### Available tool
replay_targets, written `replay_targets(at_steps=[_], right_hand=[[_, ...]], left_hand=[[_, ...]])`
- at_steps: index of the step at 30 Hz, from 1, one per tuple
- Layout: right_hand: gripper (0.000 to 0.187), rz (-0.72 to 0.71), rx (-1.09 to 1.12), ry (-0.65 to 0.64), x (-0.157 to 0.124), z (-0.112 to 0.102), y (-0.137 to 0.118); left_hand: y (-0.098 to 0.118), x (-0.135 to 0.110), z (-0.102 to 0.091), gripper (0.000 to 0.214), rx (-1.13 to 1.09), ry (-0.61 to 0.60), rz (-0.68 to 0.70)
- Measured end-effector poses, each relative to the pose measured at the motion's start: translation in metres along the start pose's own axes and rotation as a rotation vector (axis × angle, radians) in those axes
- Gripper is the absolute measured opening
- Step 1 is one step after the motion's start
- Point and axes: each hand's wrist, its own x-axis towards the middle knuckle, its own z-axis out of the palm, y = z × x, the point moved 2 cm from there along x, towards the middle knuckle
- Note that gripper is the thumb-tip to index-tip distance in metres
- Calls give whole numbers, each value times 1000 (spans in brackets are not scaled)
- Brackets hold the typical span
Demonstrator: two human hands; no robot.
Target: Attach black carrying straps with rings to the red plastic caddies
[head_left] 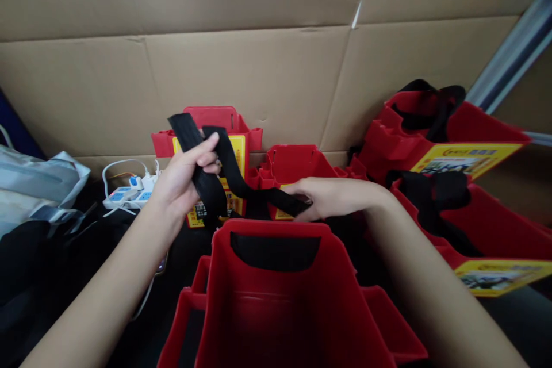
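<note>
A red plastic bin with side pockets stands in front of me, its top open. Black strap runs behind its far wall, and a dark band shows through the slot there. My left hand is closed round the strap, whose free end sticks up above the fingers. Beyond the bin's far rim, my right hand pinches another stretch of the same strap; its fingertips are partly hidden. A loop of strap hangs between the two hands.
More red bins with yellow labels stand behind, including one bin against the cardboard wall. Stacked bins with black straps are on the right. A power strip with cables and a pale plastic bag lie left.
</note>
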Motion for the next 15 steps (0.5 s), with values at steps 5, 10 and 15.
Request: replay_targets(at_steps=[5,10,15], right_hand=[[52,-285,164,308,18,9,-24],[35,-159,-24,231,24,15,-16],[32,137,-159,38,17,7,20]], left_hand=[[-25,2,-5,20,57,77,-258],[-27,0,-2,20,-113,3,-270],[-18,-1,2,22,-77,-17,-147]])
